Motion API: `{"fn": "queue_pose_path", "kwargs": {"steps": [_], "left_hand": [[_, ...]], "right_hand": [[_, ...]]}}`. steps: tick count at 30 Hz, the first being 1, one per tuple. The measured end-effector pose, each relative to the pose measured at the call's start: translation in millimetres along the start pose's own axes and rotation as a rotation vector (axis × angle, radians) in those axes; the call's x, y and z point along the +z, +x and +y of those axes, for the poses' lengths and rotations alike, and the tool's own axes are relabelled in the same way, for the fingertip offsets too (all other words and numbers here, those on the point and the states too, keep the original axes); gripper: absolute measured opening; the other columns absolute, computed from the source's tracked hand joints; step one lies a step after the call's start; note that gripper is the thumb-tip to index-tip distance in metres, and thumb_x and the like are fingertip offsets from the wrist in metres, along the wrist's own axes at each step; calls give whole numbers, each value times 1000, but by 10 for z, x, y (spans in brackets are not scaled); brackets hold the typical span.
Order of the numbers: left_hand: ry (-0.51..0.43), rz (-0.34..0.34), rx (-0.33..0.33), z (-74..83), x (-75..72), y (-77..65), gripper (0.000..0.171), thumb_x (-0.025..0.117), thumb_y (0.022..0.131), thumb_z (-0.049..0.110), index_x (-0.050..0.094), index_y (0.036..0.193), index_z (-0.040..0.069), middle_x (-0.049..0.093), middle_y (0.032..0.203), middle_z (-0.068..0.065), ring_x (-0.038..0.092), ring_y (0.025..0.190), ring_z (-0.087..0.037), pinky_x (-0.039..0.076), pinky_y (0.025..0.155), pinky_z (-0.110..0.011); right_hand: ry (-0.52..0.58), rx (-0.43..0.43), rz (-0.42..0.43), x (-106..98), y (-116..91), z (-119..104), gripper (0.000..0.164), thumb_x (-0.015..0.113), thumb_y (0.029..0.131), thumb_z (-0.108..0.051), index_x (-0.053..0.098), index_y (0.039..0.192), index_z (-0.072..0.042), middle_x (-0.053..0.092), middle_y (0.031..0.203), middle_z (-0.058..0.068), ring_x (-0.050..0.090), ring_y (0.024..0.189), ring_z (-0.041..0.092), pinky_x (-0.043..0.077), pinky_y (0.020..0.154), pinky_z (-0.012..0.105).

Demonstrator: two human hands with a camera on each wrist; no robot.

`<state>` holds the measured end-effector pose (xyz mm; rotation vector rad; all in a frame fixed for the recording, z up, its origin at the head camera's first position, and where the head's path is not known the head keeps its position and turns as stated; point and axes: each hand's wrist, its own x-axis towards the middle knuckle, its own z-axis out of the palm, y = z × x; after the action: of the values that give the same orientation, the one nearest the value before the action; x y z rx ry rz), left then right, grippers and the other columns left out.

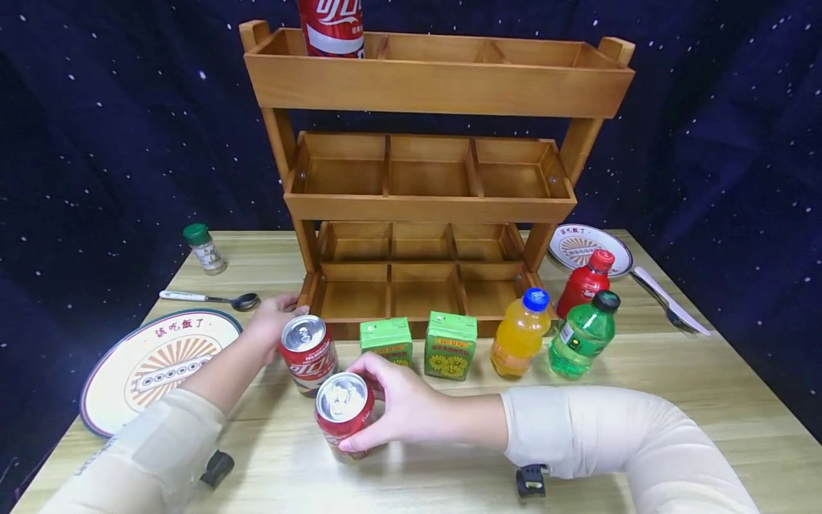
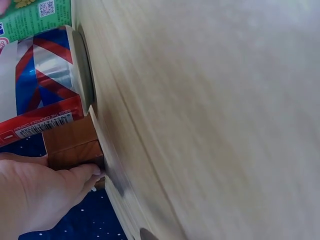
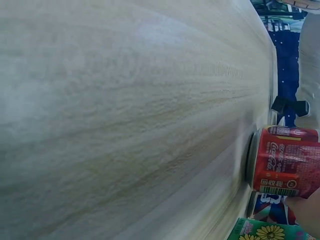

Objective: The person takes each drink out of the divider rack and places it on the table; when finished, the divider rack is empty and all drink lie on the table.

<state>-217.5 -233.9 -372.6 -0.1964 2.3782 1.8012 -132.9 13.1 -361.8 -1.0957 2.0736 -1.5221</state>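
Observation:
My right hand [image 1: 414, 407] curls round a red Coca-Cola can [image 1: 340, 401], thumb on the near side and fingers on the far side. In the right wrist view this can [image 3: 287, 160] has its base at the tabletop. Just behind and left of it stands a second cola can [image 1: 310, 357], with red, blue and silver patterning in the left wrist view. Beyond that can, my left hand [image 1: 272, 325] grips the lower left corner of a wooden tiered rack [image 1: 437, 86]; the left wrist view shows thumb and fingers on the wood [image 2: 75, 147].
Two green drink cartons [image 1: 449, 346], an orange juice bottle [image 1: 519, 335], a green bottle [image 1: 583, 335] and a red bottle [image 1: 586, 284] stand before the rack. Another can [image 1: 334, 28] is on its top tier. Plates [image 1: 105, 371], cutlery and a green-capped shaker [image 1: 205, 250] lie around the sides.

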Motion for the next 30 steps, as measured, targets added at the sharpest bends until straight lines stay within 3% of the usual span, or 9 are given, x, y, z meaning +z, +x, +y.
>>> {"fn": "queue_pose_path", "kwargs": {"steps": [7,11,14,17,21,24,26,30], "left_hand": [[9,6,-18,20,-7,-8,59,47,92,8,14,138,-8,18,141,-28,21,127,-40,26,103,-44],[-10,7,-4,24,-9,-1,57,46,92,7,14,137,-10,18,140,-29,22,127,-39,25,104,-42],[-25,15,-1,23,-15,10,58,46,92,7,14,137,-10,19,140,-29,23,127,-38,26,103,-42],[-30,15,2,26,-21,11,58,46,92,6,14,137,-10,20,140,-29,24,127,-39,27,103,-42],[-24,9,-15,20,-30,7,57,46,92,7,15,137,-9,20,140,-28,25,126,-39,29,102,-42],[-32,3,-24,9,-37,12,57,45,92,6,14,137,-10,20,140,-28,25,126,-38,30,101,-41],[-42,-1,-12,4,-27,15,57,45,92,5,14,137,-11,21,139,-29,26,126,-38,31,101,-41],[-32,3,5,8,4,20,55,45,92,5,18,136,-13,24,138,-30,29,124,-38,32,101,-41]], "right_hand": [[-66,7,35,0,51,41,67,84,60,-27,44,113,-21,55,107,-11,51,104,3,38,94,21],[-131,-86,16,-50,66,-75,75,82,61,-29,40,123,-17,52,118,-8,48,110,5,36,96,22],[-135,-157,10,-165,83,-418,78,81,65,-21,37,128,-9,45,130,0,42,118,10,34,99,25],[-104,-246,62,-377,149,-887,72,78,67,-6,37,125,0,43,133,9,40,121,16,32,101,28],[-75,-432,234,-756,368,-1468,65,72,69,7,35,123,9,45,129,17,42,119,19,32,102,30],[-80,-488,394,-1057,603,-1874,63,69,72,7,34,125,9,46,128,15,43,118,13,31,101,22],[-64,-460,483,-1258,793,-2101,64,68,74,4,33,127,5,47,128,10,44,116,6,31,98,15],[-213,-274,615,-1666,1256,-2367,66,68,79,-14,31,134,-8,43,130,-2,40,116,0,31,92,6]]}}
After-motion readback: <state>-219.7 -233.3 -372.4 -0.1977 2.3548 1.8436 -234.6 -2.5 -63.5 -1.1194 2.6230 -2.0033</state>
